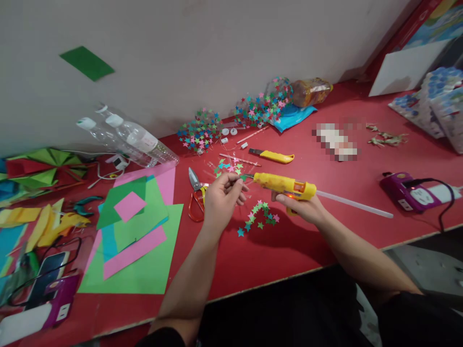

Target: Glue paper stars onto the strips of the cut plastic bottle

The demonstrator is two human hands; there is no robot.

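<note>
My right hand (303, 206) is wrapped round a yellow hot glue gun (284, 185), with a long translucent glue stick (356, 204) poking out of its back. The nozzle points left at the fingertips of my left hand (224, 195). Those fingers are pinched on a small green paper star (243, 178), partly hidden by them. Just behind lies a clear plastic piece with colored stars (227, 166) on it. Loose paper stars (258, 210) form a curved heap on the table below my hands. Beside my left wrist are red-and-yellow-handled scissors (196, 206).
On the red table (307, 250), a yellow utility knife (277, 156) lies behind the glue gun. Star-covered clear shapes (200, 130) stand against the wall. Colored paper sheets (144, 250) and plastic bottles (133, 137) are to the left. A purple power strip (407, 193) sits right.
</note>
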